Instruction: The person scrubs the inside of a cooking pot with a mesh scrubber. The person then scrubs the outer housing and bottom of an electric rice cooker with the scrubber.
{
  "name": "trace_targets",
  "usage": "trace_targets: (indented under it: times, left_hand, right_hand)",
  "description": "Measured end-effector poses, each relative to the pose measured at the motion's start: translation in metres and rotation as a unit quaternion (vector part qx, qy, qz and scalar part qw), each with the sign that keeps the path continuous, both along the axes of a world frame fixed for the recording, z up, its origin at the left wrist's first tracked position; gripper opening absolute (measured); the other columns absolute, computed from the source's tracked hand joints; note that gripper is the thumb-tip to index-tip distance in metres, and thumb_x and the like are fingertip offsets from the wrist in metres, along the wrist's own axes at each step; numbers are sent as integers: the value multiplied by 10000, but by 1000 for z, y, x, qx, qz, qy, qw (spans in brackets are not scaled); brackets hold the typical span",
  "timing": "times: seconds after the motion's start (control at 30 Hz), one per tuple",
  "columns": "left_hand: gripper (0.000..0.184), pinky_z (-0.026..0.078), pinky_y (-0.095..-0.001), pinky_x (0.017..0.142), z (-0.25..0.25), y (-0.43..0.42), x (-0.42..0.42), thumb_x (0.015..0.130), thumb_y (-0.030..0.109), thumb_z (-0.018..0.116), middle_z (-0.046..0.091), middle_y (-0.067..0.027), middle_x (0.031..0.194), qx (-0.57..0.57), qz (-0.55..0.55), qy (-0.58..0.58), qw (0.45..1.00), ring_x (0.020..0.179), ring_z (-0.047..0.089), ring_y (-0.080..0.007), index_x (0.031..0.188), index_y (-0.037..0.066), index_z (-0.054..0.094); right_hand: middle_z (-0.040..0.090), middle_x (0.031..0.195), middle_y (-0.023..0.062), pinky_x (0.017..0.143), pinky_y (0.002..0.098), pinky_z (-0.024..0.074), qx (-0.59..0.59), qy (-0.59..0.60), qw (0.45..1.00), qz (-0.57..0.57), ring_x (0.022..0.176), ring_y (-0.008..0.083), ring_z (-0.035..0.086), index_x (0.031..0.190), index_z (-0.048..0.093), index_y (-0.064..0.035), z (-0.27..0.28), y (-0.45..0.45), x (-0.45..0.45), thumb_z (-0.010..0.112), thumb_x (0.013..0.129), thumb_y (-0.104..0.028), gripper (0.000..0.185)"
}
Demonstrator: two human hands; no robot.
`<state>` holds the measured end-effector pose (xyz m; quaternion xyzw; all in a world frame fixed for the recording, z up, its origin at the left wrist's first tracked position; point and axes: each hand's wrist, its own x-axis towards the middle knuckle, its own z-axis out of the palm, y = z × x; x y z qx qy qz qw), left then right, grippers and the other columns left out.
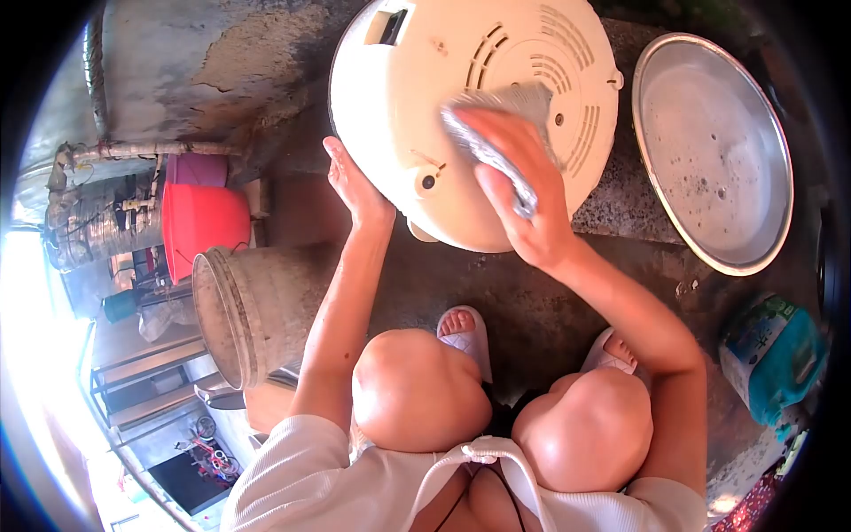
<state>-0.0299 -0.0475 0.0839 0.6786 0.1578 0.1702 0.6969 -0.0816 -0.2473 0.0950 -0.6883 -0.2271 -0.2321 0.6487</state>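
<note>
A large round cream-coloured appliance (399,124) with vent slots and small round feet fills the top middle, its slotted face towards me. My left hand (359,186) is at its lower left edge, thumb raised and palm against the side. In my right hand (523,182) is a bunched grey cloth (523,102), pressed on the slotted face. The fingers of this hand are slightly blurred.
At the right a wide metal basin (709,160) rests on a ledge, with a teal plastic container (771,355) below it. A large bucket (266,301), a red bucket (204,226) and a purple one (197,168) are at the left.
</note>
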Motion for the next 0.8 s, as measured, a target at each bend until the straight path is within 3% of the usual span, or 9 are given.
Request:
trace_targets:
  times: [0.17,0.23,0.33,0.47,0.5,0.57,0.7,0.73,0.8]
  left_hand:
    - [536,504,-319,786,7,-2,2,970,454,368,615,-104,1023,-3,-61,-34,998,890,609,-177,1109,-36,534]
    - [531,505,-312,774,10,-5,2,972,451,366,620,-104,1006,30,-38,-16,999,873,613,-174,1097,-35,539]
    - [589,514,-309,693,10,-3,9,964,503,324,638,-104,884,86,-33,-26,995,765,625,-167,1012,-29,572]
    - [608,520,-310,686,6,-2,14,943,543,346,642,-100,875,77,-21,-25,996,754,630,-172,996,-18,574]
    - [605,520,-310,692,6,-2,14,939,544,356,641,-99,886,67,-19,-27,997,760,629,-174,1003,-17,571]
    - [545,511,-324,762,7,-1,15,951,484,390,614,-86,986,11,-29,-5,1000,862,610,-183,1081,-24,540]
    - [554,516,-363,829,2,2,17,976,452,328,597,-121,1102,-11,-43,8,999,955,612,-223,1158,-40,506]
    - [561,511,-370,842,-6,10,19,979,449,311,592,-125,1115,-48,-70,2,996,972,607,-230,1175,-42,498]
    - [585,508,-380,858,-17,18,23,984,454,267,579,-137,1147,-67,-93,25,993,996,601,-248,1214,-42,474]
  right_hand:
    - [557,973,107,775,372,450,-87,-75,993,29,947,302,558,1032,590,-47,22,-1,5,607,715,54,333]
    - [601,922,163,752,386,491,-137,63,988,-44,876,319,593,1004,580,-15,4,-23,-6,610,662,89,359]
    - [619,976,175,776,390,481,-280,185,941,38,894,327,617,989,600,-1,-35,-61,-44,606,741,27,249]
    - [633,1051,49,844,293,454,42,431,901,-11,928,133,593,1053,596,-22,-43,-82,-68,547,927,-204,227]
    - [621,1055,52,855,296,456,284,460,841,-24,930,143,594,1112,568,-3,-42,-83,-69,550,927,-195,267]
    - [607,1069,67,866,302,455,414,390,817,-97,955,145,582,1162,530,9,-32,-85,-65,540,934,-193,304]
    - [557,1084,94,863,301,410,197,274,941,-12,960,184,539,1087,541,-39,-12,-41,-61,513,924,-179,216]
    - [507,1154,135,891,374,401,33,86,995,31,1025,277,506,1067,537,-55,-18,-31,-51,542,888,-218,242]
    - [427,1262,150,952,530,345,-162,-57,984,45,1208,354,384,1087,502,-97,-13,5,-44,632,808,-397,429]
